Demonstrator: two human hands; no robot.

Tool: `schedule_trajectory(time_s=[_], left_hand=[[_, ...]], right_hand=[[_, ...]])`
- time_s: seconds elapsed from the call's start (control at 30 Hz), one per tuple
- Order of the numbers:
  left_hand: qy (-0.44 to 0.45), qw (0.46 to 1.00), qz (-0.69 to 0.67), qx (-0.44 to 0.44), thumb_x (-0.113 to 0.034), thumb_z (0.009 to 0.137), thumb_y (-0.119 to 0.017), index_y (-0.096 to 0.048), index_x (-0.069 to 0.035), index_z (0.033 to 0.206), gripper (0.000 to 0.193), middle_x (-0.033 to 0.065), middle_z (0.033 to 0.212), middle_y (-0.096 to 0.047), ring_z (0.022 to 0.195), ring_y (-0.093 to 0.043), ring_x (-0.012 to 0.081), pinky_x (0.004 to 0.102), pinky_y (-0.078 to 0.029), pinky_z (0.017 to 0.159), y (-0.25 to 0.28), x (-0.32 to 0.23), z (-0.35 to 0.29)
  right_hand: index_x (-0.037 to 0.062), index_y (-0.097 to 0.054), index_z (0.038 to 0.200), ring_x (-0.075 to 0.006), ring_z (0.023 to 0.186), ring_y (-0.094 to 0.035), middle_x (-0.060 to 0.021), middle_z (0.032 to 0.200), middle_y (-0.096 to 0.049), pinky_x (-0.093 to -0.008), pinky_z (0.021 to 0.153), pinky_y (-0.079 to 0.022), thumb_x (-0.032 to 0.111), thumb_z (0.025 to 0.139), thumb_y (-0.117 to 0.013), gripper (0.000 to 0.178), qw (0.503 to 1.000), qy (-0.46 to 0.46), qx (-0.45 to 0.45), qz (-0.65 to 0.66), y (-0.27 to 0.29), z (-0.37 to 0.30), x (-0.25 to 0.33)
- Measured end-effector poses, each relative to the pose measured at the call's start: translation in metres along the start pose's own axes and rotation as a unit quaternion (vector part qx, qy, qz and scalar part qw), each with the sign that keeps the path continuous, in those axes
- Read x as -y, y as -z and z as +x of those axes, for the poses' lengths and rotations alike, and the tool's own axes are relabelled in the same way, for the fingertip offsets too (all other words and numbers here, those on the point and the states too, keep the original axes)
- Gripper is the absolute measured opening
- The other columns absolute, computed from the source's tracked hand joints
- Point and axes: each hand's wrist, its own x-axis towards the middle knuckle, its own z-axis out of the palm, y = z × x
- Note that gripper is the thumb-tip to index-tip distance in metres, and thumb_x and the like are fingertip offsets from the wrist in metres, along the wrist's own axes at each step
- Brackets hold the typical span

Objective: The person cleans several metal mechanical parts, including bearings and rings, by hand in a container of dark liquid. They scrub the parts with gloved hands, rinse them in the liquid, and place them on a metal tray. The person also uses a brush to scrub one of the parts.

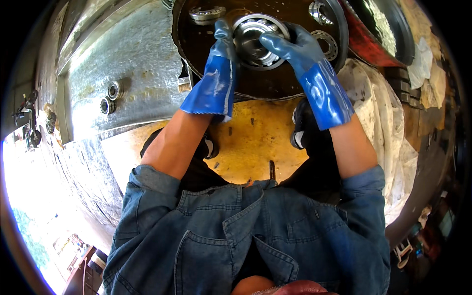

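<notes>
Blue rubber gloves cover both hands, which meet at a large bearing (250, 30) over the round dark pan (345, 37). The right hand (293, 46) grips its right side, thumb laid across the face, while the left hand (222, 45) lies along its left edge, thumb pointing up; its other fingers are out of sight, so I cannot tell whether it is closed round the ring or merely steadying it. Brown liquid (265, 84) covers the pan's floor.

Around the large bearing, still inside the pan, are three more: a tilted bearing (207, 14) to the upper left, an upright-looking bearing (320, 14) to the upper right, and a flat-lying bearing (327, 44) just beyond the right hand. Two small bearings (115, 90) sit on the metal table (147, 64) to the left. The work looks midway, I would judge: one piece in hand, three in the pan — and nothing shows whether the small pair is finished or waiting.

Farther out, a red container (366, 46) stands at the right, near a pale stained sheet (376, 108), with a yellow floor (246, 147) below. The large bearing's underside is hidden, the pan's far rim is cut off, and the fisheye's dark corners blur the clutter.
</notes>
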Motion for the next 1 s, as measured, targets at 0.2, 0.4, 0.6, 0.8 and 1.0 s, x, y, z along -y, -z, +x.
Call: schedule_trajectory(time_s=[0.2, 0.4, 0.6, 0.8, 1.0], left_hand=[[0.106, 0.937, -0.124, 0.308, -0.066, 0.099, -0.036, -0.059, -0.003, 0.127, 0.073, 0.0179, 0.113, -0.067, 0.102, -0.068, 0.0258, 0.0394, -0.058, 0.093, 0.015, -0.003, 0.021], [0.002, 0.964, -0.059, 0.260, -0.034, 0.094, -0.063, -0.061, 0.001, 0.122, 0.045, 0.0182, 0.113, -0.069, 0.098, -0.072, 0.0282, 0.0414, -0.060, 0.088, 0.019, -0.003, 0.022], [-0.205, 0.926, -0.073, 0.307, -0.030, 0.094, -0.070, -0.059, 0.000, 0.128, 0.046, 0.0123, 0.113, -0.069, 0.096, -0.071, 0.0216, 0.0340, -0.059, 0.090, 0.015, -0.007, 0.016], [-0.220, 0.923, -0.048, 0.311, -0.029, 0.094, -0.070, -0.059, 0.000, 0.127, 0.045, 0.0121, 0.112, -0.070, 0.096, -0.071, 0.0213, 0.0336, -0.059, 0.089, 0.007, -0.009, 0.015], [-0.226, 0.923, -0.028, 0.310, -0.028, 0.093, -0.070, -0.059, 0.000, 0.127, 0.045, 0.0119, 0.111, -0.070, 0.096, -0.071, 0.0210, 0.0331, -0.059, 0.089, 0.034, 0.012, -0.022]], right_hand=[[0.0035, -0.058, 0.129, -0.0286, 0.110, -0.068, -0.0174, 0.124, -0.065, -0.0390, 0.096, -0.057, 0.021, 0.071, -0.090, 0.068, 0.870, 0.386, -0.004, -0.305, 0.017, -0.009, 0.003], [0.0163, -0.053, 0.136, -0.0286, 0.126, -0.058, -0.0032, 0.139, -0.058, -0.0411, 0.108, -0.050, 0.025, 0.067, -0.090, 0.079, 0.785, 0.430, -0.012, -0.446, 0.026, -0.016, 0.002], [0.0098, -0.047, 0.145, -0.0288, 0.124, -0.060, -0.0168, 0.135, -0.059, -0.0438, 0.106, -0.050, 0.019, 0.084, -0.076, 0.068, 0.965, 0.220, 0.041, -0.137, 0.033, 0.004, -0.021], [0.0016, -0.055, 0.137, -0.0201, 0.119, -0.061, -0.0113, 0.130, -0.063, -0.0355, 0.099, -0.053, 0.020, 0.098, -0.063, 0.044, 0.940, -0.011, 0.025, 0.340, 0.041, 0.004, -0.041], [-0.0017, -0.062, 0.129, -0.0121, 0.102, -0.062, -0.0078, 0.111, -0.070, -0.0247, 0.094, -0.046, 0.039, 0.096, -0.067, 0.052, 0.981, -0.081, -0.075, 0.161, 0.031, -0.020, -0.008]])
